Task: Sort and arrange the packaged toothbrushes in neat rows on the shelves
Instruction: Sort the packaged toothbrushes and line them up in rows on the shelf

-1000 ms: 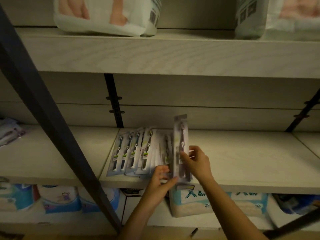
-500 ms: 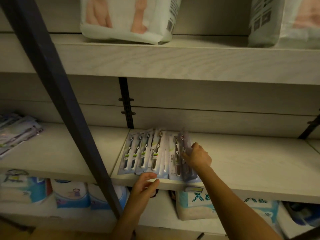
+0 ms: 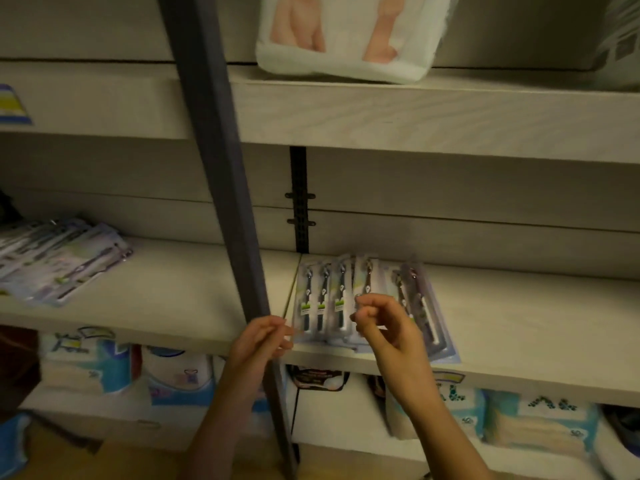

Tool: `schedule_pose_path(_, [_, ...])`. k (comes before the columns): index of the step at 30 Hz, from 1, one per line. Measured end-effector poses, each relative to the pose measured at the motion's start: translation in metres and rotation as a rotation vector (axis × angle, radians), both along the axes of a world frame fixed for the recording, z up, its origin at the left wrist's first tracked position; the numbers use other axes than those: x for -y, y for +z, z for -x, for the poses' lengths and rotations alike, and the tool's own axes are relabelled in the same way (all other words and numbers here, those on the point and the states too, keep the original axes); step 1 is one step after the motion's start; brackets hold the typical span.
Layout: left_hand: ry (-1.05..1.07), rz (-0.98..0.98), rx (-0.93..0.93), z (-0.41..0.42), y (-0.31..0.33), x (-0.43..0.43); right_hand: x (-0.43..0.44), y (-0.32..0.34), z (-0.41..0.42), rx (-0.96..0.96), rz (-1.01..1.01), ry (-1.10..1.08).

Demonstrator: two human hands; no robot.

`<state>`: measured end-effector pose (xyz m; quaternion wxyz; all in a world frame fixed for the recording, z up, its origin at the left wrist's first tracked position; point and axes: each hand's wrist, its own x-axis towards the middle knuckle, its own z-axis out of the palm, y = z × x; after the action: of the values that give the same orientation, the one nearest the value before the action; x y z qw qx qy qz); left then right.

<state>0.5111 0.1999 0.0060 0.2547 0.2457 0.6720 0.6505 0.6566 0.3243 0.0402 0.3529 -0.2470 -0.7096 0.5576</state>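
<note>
Middle shelf bearing a row of toothbrush packs; left hand relaxed, right hand curled, empty; dark post in front.

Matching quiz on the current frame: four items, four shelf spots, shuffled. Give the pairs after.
Things:
1. neat row of toothbrush packs
2. loose pile of toothbrush packs
3. white bag
4. tissue packs

Places:
A. top shelf
B. middle shelf, left of the dark post
C. bottom shelf
D. middle shelf, right of the dark post

Pairs: 1-D, 2-B, 3-A, 4-C
</note>
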Motion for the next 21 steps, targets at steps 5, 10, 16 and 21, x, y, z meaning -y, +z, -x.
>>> schedule_pose_path(5, [-0.024, -0.072, 0.071, 0.064, 0.003, 0.043, 0.062, 0.004, 0.056, -0.02, -0.02, -0.007])
schedule_pose_path(10, [-0.095, -0.09, -0.014, 0.134, 0.011, 0.099, 0.128, 0.003, 0.132, -0.043, 0.025, 0.039])
schedule_pose_path(16, [-0.082, -0.101, 0.004, 0.187, 0.018, 0.139, 0.161, 0.007, 0.19, -0.027, 0.113, 0.023])
schedule_pose_path(21, [-0.015, -0.09, 0.018, 0.222, 0.015, 0.166, 0.173, 0.0, 0.236, 0.005, 0.182, 0.05])
